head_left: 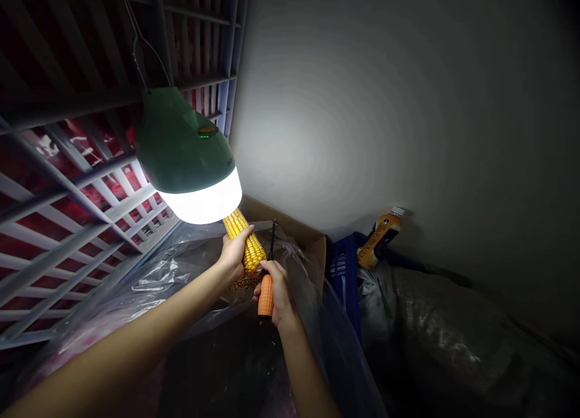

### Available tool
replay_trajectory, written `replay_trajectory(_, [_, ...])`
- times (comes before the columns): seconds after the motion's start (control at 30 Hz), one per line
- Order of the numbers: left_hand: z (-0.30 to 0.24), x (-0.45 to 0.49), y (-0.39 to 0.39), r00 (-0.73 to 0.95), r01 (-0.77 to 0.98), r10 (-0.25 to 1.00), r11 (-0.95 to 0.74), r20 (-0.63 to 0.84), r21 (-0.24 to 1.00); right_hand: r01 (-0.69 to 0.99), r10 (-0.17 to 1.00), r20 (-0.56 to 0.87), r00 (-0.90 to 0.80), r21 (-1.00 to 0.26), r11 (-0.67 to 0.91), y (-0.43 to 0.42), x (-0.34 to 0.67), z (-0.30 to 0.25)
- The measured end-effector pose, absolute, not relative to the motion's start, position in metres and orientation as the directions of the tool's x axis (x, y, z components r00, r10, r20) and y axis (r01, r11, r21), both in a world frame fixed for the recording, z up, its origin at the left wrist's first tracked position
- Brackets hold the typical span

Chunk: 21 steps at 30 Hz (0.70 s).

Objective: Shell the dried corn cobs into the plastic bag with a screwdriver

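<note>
Head view: my left hand (235,252) is wrapped tight round the corn cob (247,240) over the plastic-lined cardboard box (312,240); my right hand (277,294) is clenched on the orange-handled screwdriver (266,294), its blade beside the kernels; I judge a slip could jab my left fingers; the cob's long axis runs up-left toward the hanging lamp (190,158)

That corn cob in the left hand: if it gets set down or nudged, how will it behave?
The corn cob looks stiff and round, so it would probably roll if laid flat. Its bumpy kernels likely give the left hand decent grip. Loose kernels below suggest more may shed when it is pushed.
</note>
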State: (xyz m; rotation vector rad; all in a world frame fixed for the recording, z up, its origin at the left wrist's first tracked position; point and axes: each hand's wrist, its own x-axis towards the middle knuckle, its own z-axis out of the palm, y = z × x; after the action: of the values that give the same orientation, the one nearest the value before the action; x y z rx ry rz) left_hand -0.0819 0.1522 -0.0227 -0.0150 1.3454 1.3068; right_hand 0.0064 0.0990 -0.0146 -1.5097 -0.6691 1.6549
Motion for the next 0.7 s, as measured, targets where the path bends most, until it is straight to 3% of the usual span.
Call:
replay_trajectory(0.33, [-0.026,-0.082,0.149,-0.379,-0.619,0.663,0.337,-0.645,0.71,-0.029,0.832,-0.553,0.048,-0.833,-0.552,0.099,0.001,-0.015])
replay_trajectory(0.7, [-0.032,-0.087,0.156,-0.212,-0.749,0.547,0.442,-0.81,0.494,-0.015,0.884,-0.463,-0.064,-0.885,-0.465,0.101,0.012,-0.029])
